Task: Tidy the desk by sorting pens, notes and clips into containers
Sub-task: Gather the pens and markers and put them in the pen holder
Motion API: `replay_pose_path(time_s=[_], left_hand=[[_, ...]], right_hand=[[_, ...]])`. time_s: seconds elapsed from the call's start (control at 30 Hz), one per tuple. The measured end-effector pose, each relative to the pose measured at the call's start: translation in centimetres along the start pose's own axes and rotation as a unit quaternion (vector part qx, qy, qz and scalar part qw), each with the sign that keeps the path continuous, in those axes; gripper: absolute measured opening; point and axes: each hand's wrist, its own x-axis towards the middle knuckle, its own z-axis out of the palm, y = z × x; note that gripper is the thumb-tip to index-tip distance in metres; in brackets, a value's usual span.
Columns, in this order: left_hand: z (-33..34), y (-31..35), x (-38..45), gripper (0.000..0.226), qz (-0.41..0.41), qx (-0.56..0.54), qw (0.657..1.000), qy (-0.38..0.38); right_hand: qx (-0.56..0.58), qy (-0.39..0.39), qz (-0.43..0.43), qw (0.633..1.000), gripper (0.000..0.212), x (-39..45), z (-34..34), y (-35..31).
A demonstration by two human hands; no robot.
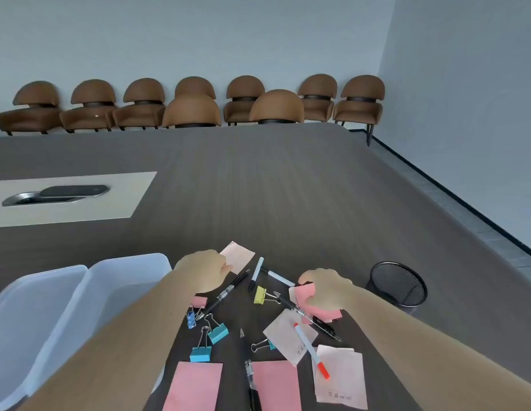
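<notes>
Dark wood-grain desk (288,179) fills the view, with a row of brown chairs (193,111) along the pale wall behind it. Landmark: the black mesh cup (397,287), standing upright toward the desk's right side. Just left of the cup, the right hand (325,292) is curled shut around a pink note pad (310,298). Farther left of the cup, the left hand (203,269) pinches the edge of a pale pink note (239,256) between thumb and fingers. Between the 2 hands lie 2 white markers (256,272) and a yellow clip (260,294). Nearer the viewer than the cup lie a red-capped pen (311,350), loose pink notes (193,387) and blue clips (218,333). Well left of the cup stand 2 translucent bins (124,274).
</notes>
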Motion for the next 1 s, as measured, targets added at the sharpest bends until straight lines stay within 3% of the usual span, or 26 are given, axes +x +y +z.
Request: replay_pose_path(time_s=[0.07, 0.23, 0.47, 0.6, 0.7, 1.0], left_hand=[[1.0, -0.3, 0.9, 0.045, -0.012, -0.011, 1.000, 0.021], [2.9, -0.4, 3.8, 0.043, -0.037, -0.047, 0.996, 0.062], [5.6, 0.4, 5.4, 0.051, -0.101, -0.103, 0.984, 0.106], [6.5, 1.0, 4.9, 0.051, -0.123, -0.134, 0.976, 0.121], [6.5, 1.3, 4.5, 0.050, -0.126, -0.149, 0.973, 0.120], [6.6, -0.2, 5.0, 0.045, -0.150, -0.152, 0.968, 0.133]], right_hand=[[0.003, -0.007, -0.021, 1.000, 0.040, 0.6, 0.1, 0.4], [-0.035, -0.016, -0.052, 0.998, 0.066, 2.1, -0.3, 1.2], [-0.030, 0.052, -0.085, 0.995, 0.039, 3.3, 1.6, 1.2], [-0.035, 0.114, -0.106, 0.987, 0.012, 3.0, 2.5, 1.2], [-0.022, 0.165, -0.113, 0.980, 0.016, 2.9, 2.8, 1.3], [-0.023, 0.160, -0.088, 0.983, 0.017, 4.0, 2.2, 0.9]])
